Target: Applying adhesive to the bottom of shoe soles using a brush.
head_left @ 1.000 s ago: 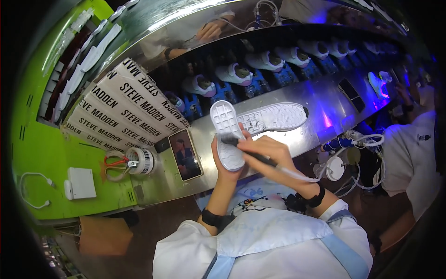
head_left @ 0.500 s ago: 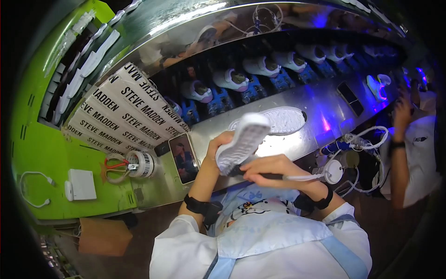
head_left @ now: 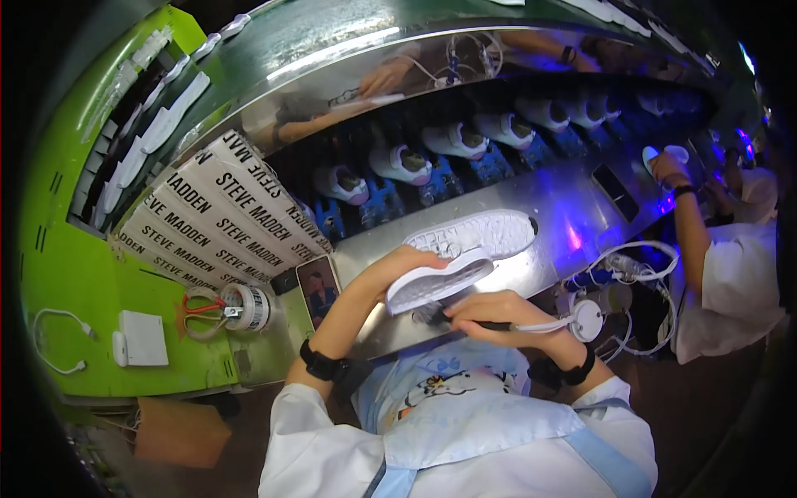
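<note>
My left hand (head_left: 405,266) grips a white shoe sole (head_left: 452,280) by its far side, with the sole tilted over the bench's front edge. In my right hand (head_left: 496,310) is a brush with a dark handle (head_left: 486,324), and a white tube runs back from it along my wrist. Its dark bristles (head_left: 432,314) are close by the sole's near edge; whether they touch cannot be made out. Just behind, a second white sole (head_left: 505,232) lies on the metal bench (head_left: 558,217), partly hidden by my left hand and the held sole.
White shoes (head_left: 401,166) stand in a row on blue holders beyond the bench. A phone (head_left: 318,289) showing a picture and a tape roll (head_left: 247,307) are left, beside a printed box (head_left: 224,212). Right are a black phone (head_left: 614,192), white tubing (head_left: 635,249) and a co-worker's hand (head_left: 669,171).
The held sole has swung from steeply raised to flatter. My brush hand has shifted slightly right and down. At the right, the co-worker's hand has moved onto a pale item on the bench.
</note>
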Demonstrator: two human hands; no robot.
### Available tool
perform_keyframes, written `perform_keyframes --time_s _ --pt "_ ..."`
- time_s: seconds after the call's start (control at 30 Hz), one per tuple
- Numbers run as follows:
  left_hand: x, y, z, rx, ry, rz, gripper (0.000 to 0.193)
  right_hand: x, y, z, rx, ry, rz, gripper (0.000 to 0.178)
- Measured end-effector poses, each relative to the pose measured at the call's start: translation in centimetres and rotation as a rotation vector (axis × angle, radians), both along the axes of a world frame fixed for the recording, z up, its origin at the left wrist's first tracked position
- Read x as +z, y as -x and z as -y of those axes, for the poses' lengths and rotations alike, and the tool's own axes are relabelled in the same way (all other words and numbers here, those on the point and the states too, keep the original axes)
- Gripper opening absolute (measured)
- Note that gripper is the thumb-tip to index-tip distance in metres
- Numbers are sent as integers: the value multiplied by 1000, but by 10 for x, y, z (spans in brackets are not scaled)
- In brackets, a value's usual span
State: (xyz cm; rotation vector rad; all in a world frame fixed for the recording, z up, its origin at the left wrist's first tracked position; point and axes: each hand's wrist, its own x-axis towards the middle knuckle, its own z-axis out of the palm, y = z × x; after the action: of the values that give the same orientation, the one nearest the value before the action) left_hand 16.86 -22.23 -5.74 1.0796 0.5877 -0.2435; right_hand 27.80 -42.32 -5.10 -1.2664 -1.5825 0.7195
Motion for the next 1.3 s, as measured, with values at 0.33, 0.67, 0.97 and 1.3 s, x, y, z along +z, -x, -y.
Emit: perform_keyframes --time_s 0.33,0.67,0.97,1.3 --pt "30 2 16 51 -192 143 40 9 -35 27 -366 -18 -209 14" --pt "149 -63 -71 399 431 939 35 10 -41 26 -426 -455 -726 24" --pt "186 -288 -109 218 -2159 703 38 -9 -19 34 -662 -411 -959 31" --pt "243 -219 -171 219 -1553 95 41 -17 -27 35 -621 -195 -1075 40"
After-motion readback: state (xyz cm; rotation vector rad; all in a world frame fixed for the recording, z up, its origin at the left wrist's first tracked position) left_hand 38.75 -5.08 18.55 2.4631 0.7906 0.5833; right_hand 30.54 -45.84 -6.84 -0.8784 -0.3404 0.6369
